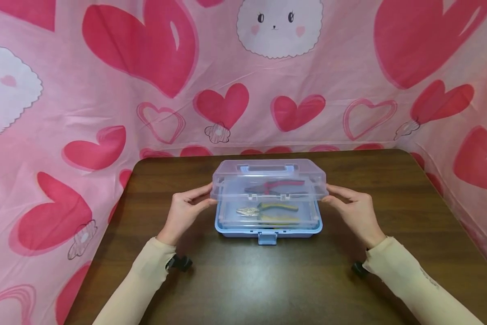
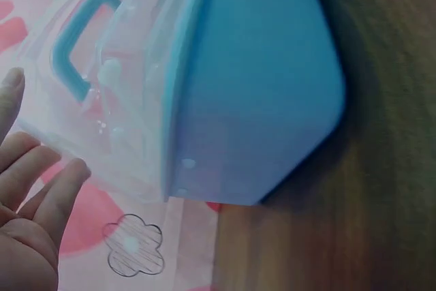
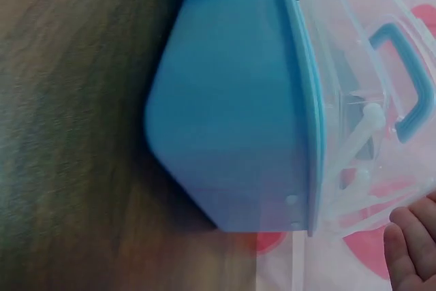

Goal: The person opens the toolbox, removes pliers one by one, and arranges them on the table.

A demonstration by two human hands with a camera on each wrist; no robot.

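Note:
A light-blue toolbox (image 1: pixel 237 234) stands in the middle of the wooden table, its front latch (image 1: pixel 267 239) hanging outward. Its clear lid (image 1: pixel 229 170), with a blue carry handle (image 2: pixel 63 49), covers the rear part in the head view. My left hand (image 1: pixel 184 213) holds the lid's left side between thumb and fingers. On the opposite side my right hand (image 1: pixel 354 214) grips the lid likewise. Yellow-handled pliers (image 1: pixel 282 206) lie inside at the front. Red-handled pliers (image 1: pixel 284 183) show through the clear plastic. A white hinge arm (image 3: pixel 354 141) shows in the right wrist view.
The brown table (image 1: pixel 268 284) reaches back to a pink heart-patterned cloth (image 1: pixel 259 76) that hangs behind and at both sides. Black straps (image 1: pixel 181 262) show at the wrists.

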